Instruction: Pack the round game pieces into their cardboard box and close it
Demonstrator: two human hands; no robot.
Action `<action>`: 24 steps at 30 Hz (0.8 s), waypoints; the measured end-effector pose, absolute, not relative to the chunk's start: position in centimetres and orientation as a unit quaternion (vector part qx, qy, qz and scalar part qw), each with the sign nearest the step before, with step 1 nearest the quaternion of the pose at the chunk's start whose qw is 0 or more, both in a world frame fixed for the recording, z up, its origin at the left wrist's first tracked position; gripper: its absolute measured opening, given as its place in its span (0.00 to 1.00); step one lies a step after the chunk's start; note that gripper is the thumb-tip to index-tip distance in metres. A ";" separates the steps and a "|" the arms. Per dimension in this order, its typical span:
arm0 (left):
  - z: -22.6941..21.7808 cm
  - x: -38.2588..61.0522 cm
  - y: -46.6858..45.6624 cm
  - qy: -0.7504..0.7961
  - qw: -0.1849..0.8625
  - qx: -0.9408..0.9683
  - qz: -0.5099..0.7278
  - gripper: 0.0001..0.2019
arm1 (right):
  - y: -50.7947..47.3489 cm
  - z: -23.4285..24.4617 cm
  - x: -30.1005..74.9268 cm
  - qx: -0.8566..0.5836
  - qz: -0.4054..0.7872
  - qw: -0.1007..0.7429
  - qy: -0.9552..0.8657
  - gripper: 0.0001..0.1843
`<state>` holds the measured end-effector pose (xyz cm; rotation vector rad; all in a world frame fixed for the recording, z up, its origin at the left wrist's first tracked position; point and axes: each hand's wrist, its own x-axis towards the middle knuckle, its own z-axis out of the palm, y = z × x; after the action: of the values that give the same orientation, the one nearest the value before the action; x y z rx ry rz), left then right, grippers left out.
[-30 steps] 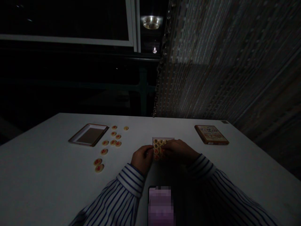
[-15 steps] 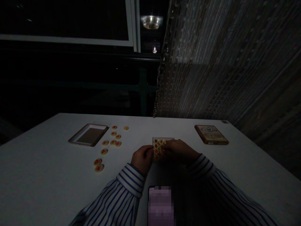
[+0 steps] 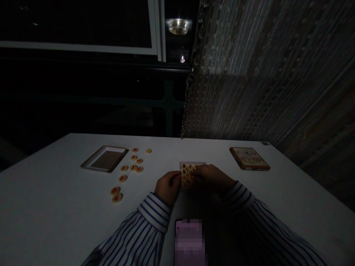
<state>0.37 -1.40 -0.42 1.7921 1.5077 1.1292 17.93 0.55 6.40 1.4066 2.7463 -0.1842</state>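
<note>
Chinese chess pieces (image 3: pixel 184 178), round and pale with black or red characters, lie in rows in a small shallow box (image 3: pixel 192 163) in front of me. My left hand (image 3: pixel 168 187) is closed, its thumb and finger pinching the box's left edge. From the right, my right hand (image 3: pixel 212 178) reaches over the box with its fingers bent together onto the pieces. It covers the right part of the rows, and what its fingertips grip is hidden. Left of the box, several loose red-marked pieces (image 3: pixel 123 178) are scattered on the white table (image 3: pixel 69 207).
An open, shallow rectangular tray or lid (image 3: pixel 104 159) lies at the back left. A flat brown-edged box with a printed cover (image 3: pixel 249 158) lies at the back right. Near me is a phone (image 3: pixel 190 242), its screen blurred. A bead curtain (image 3: pixel 235 74) hangs behind the table.
</note>
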 end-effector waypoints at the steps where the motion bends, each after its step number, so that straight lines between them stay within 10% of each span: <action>1: -0.3 0.4 -1.5 0.561 0.267 0.663 0.418 0.12 | 0.5 6.4 17.9 0.455 -0.060 0.027 0.888 0.14; 24: 0.1 0.4 -1.6 0.571 0.261 0.658 0.416 0.12 | 0.4 7.5 19.0 0.471 -0.038 -0.035 0.880 0.15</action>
<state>0.41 -1.60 0.11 1.7810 1.5471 1.1254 18.98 0.44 7.46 1.5152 2.8301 -0.1212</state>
